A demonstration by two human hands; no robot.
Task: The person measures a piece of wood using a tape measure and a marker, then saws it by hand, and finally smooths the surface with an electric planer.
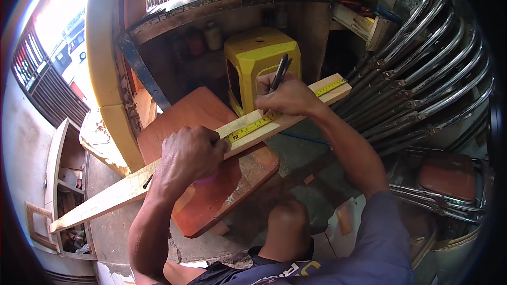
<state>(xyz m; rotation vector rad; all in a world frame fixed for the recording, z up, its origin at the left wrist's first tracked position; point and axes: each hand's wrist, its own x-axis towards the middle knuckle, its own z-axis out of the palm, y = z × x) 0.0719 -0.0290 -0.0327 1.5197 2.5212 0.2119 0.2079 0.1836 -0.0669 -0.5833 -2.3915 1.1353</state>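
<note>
A long pale wooden plank (113, 196) runs slantwise from the lower left to the upper right, across a reddish-brown wooden board (240, 177). Stretched along the plank is the yellow blade of a tape measure (330, 87). My left hand (191, 157) is closed at the blade's near end, over the plank; its fingers hide the tape's case. Something pinkish shows faintly under that hand. Between the fingers of my right hand (290, 96) a black pen (278, 75) points upward, while the hand rests on the plank and blade farther along.
Behind the plank stands a yellow plastic stool (261, 47). Stacked chrome chair frames (422, 68) crowd the right side, with a brown-seated folding chair (448, 177) below. A worn workbench (232, 5) spans the back. A yellow post (108, 68) rises at left, beside an open shelf (71, 179).
</note>
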